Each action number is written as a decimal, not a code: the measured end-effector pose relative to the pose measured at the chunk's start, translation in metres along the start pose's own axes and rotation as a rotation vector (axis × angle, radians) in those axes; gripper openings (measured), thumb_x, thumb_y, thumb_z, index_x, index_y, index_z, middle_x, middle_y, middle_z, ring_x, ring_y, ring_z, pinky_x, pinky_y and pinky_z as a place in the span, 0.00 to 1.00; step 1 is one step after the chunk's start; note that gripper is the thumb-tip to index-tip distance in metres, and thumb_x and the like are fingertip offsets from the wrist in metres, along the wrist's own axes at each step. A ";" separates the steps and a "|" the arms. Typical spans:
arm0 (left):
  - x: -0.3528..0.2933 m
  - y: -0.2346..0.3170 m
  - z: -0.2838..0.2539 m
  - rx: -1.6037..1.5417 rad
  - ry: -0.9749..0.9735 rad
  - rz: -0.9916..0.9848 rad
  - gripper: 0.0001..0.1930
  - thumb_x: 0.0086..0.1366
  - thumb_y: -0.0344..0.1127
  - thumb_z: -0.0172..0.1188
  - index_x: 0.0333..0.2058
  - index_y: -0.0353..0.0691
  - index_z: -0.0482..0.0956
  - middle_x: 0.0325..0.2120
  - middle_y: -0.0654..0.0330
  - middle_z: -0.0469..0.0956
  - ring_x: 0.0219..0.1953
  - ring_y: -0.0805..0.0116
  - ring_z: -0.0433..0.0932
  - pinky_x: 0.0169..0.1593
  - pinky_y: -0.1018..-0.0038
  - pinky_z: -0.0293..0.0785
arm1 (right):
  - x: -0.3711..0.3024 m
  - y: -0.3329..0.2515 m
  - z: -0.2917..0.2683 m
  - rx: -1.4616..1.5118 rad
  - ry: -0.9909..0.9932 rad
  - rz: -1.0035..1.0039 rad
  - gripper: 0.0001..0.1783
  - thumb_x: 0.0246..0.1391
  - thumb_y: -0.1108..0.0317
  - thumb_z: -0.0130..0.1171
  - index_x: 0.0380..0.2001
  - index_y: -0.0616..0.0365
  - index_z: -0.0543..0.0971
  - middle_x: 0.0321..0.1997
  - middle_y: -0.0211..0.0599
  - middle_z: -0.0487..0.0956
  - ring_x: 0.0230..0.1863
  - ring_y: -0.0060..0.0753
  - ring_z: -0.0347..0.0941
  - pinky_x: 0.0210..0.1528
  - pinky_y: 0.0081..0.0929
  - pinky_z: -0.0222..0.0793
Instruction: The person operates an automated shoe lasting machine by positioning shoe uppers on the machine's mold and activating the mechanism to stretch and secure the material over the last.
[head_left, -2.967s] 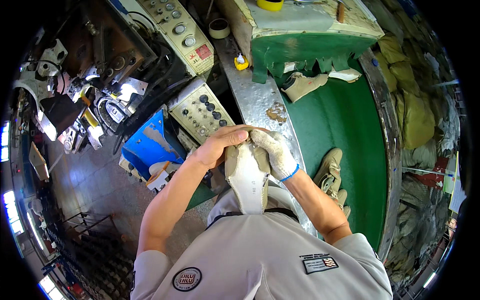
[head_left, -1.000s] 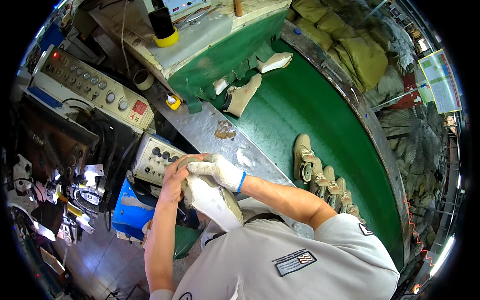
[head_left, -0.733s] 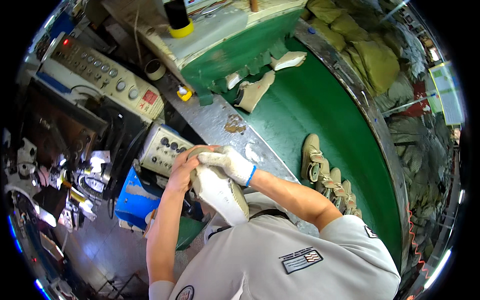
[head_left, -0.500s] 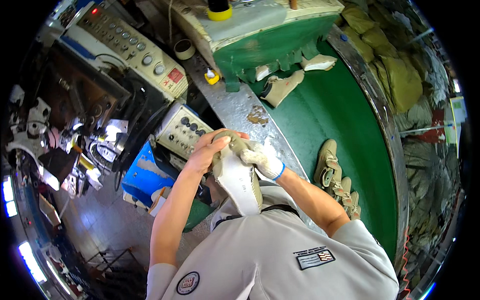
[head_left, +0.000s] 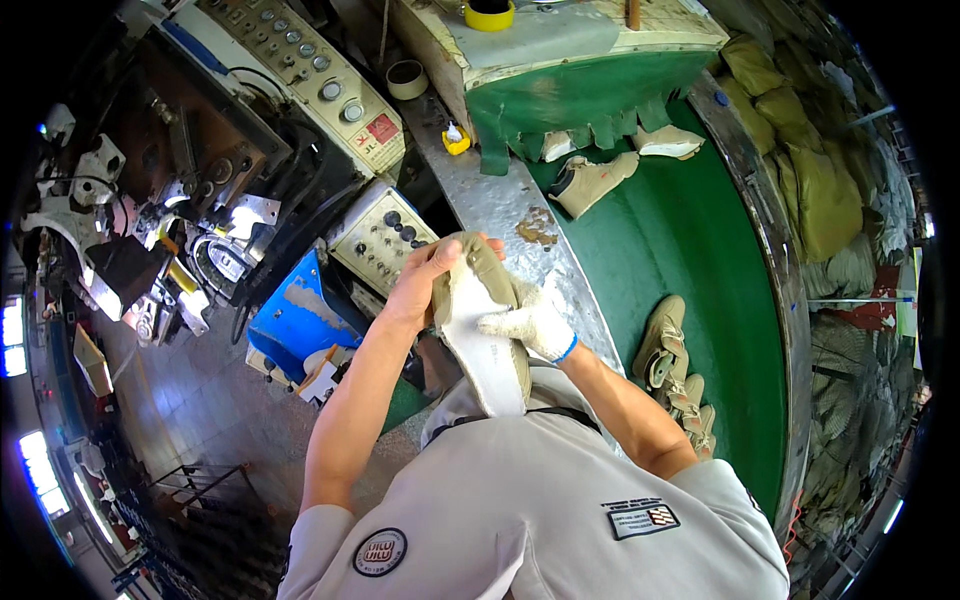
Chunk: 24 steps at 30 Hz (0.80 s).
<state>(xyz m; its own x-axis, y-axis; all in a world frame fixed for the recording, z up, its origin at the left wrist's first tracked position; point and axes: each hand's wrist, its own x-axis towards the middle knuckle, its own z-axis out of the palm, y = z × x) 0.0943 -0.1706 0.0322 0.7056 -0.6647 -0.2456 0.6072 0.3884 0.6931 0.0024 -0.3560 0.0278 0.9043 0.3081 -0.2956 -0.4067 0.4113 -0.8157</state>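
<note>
In front of my body I hold a shoe upper, olive-beige, with its white insole underside turned up toward me. My bare left hand grips its far, rounded end, thumb on top and fingers curled around behind. My right hand, in a white knit glove with a blue cuff, closes on the right side, its thumb laid across the white underside. The shoe's near end points at my waist.
A green conveyor belt on the right carries beige shoes and, farther off, another shoe upper near a fringed green curtain. Control panels, a blue machine housing and a metal ledge stand left and ahead.
My right hand has shifted from the shoe's far end down along its side, uncovering more of the underside. The left hand keeps its hold. The whole view has shifted slightly.
</note>
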 end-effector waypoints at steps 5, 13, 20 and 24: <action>-0.003 0.008 -0.003 -0.176 0.052 0.059 0.41 0.74 0.64 0.43 0.64 0.26 0.64 0.60 0.44 0.74 0.62 0.51 0.73 0.68 0.59 0.66 | 0.007 -0.005 0.001 -0.039 -0.002 0.025 0.41 0.47 0.64 0.77 0.62 0.64 0.71 0.53 0.35 0.80 0.52 0.26 0.76 0.56 0.29 0.73; -0.012 0.034 -0.003 0.552 0.284 0.251 0.22 0.71 0.34 0.58 0.59 0.27 0.74 0.57 0.49 0.78 0.59 0.64 0.75 0.64 0.72 0.67 | 0.024 -0.002 0.004 -0.009 0.036 0.004 0.38 0.48 0.62 0.76 0.60 0.67 0.74 0.51 0.39 0.82 0.48 0.28 0.79 0.53 0.29 0.75; -0.006 0.042 0.010 1.297 0.540 0.445 0.12 0.65 0.30 0.63 0.44 0.31 0.84 0.29 0.57 0.85 0.32 0.76 0.81 0.37 0.76 0.76 | 0.034 -0.013 0.013 -0.069 0.033 -0.007 0.35 0.51 0.57 0.74 0.57 0.69 0.75 0.46 0.39 0.83 0.44 0.27 0.80 0.49 0.27 0.76; -0.007 0.063 0.009 1.311 0.541 0.339 0.10 0.66 0.30 0.61 0.39 0.28 0.85 0.17 0.64 0.78 0.23 0.84 0.72 0.27 0.78 0.68 | 0.032 -0.022 0.014 -0.019 -0.015 -0.007 0.36 0.51 0.55 0.73 0.56 0.70 0.76 0.45 0.39 0.83 0.42 0.26 0.81 0.46 0.25 0.77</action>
<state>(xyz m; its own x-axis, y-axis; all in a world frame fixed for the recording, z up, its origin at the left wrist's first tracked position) 0.1245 -0.1474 0.0841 0.9725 -0.2299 0.0373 -0.1658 -0.5711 0.8040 0.0385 -0.3432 0.0431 0.9050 0.3180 -0.2827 -0.3979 0.3970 -0.8271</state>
